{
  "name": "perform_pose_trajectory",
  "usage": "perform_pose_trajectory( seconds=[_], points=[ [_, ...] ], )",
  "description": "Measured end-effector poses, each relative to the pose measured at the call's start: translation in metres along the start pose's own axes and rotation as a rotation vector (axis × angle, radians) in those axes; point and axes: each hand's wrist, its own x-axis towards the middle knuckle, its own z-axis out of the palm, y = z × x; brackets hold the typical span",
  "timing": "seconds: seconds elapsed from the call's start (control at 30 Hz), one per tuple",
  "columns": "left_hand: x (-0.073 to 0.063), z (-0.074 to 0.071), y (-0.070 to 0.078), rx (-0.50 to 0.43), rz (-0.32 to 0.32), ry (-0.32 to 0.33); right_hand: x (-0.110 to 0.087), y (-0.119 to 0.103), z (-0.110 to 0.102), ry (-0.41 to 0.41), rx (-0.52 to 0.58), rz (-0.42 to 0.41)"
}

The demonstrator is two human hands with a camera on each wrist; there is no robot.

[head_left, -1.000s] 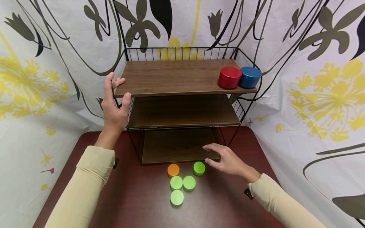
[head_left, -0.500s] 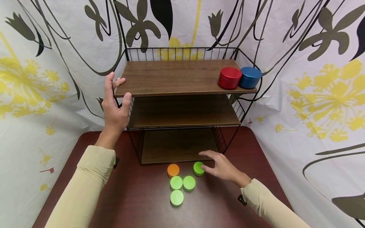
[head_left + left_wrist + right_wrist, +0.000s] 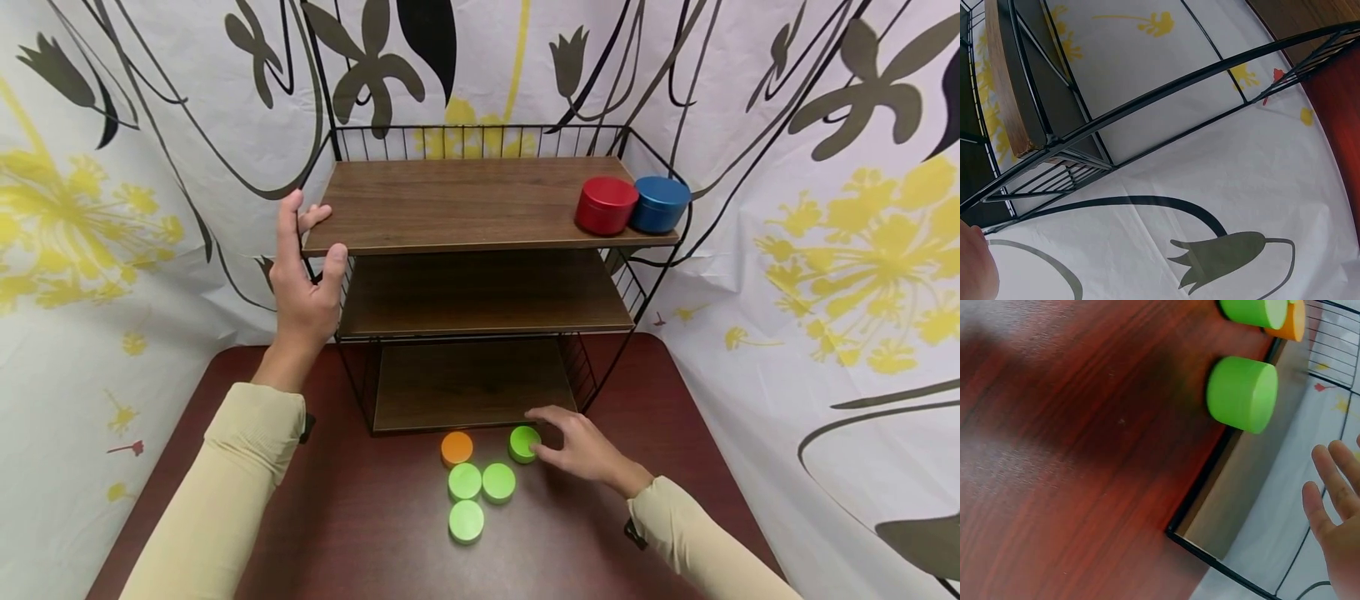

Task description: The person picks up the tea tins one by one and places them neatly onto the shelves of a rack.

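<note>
In front of the black-wire, brown-wood shelf rack [image 3: 465, 204], a bright green cylindrical canister [image 3: 522, 444] was seen just beside the spread right hand [image 3: 581, 447]; whether the rack's upper left side was gripped by the left hand [image 3: 303, 287] could not be told.

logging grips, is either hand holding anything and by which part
The right hand, beside the nearest green container, holds nothing. The left hand is at the rack, left side; whether it grips is unclear.
</note>
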Motion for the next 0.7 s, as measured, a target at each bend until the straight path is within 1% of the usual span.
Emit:
perform_pose_trajectory(
  seconds=[0.13, 0.23, 0.47, 0.7],
  points=[
    [0.0, 0.001, 0.0, 0.001, -0.001, 0.001, -0.002, 0.005, 0.008, -0.006, -0.007, -0.031],
    [0.0, 0.001, -0.001, 0.002, -0.002, 0.003, -0.004, 0.008, 0.014, -0.005, -0.009, -0.038],
    [0.0, 0.001, -0.002, -0.002, 0.005, -0.004, -0.009, 0.013, 0.026, -0.003, -0.01, 0.008],
    [0.0, 0.001, -0.003, -0.01, 0.008, 0.004, -0.012, 0.018, 0.034, -0.006, -0.006, 0.047]
  ],
)
